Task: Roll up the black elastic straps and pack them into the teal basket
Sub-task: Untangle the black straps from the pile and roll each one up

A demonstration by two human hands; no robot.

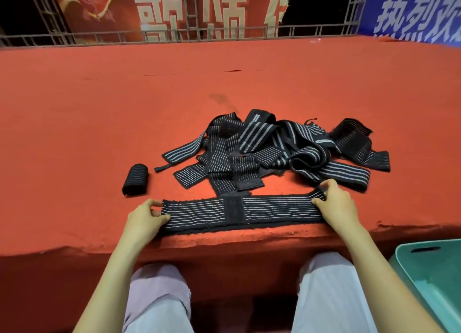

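One roll point(136, 179), one pile point(249, 155) beyond strap point(204, 213)

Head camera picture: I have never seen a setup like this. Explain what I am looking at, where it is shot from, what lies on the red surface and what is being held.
There is no machine here: a person works with two bare hands. The single picture comes from a camera worn on the person's head, looking forward and down, so the arms and knees show at the bottom. On the red carpeted surface lies a loose pile of straps, black with pale stripes. To its left sits one rolled strap. Nearest the edge, a flat strap is stretched out. The left hand pinches its left end and the right hand its right end; each grip is on that strap alone. The teal basket stands low at the right; the part in view holds no straps.
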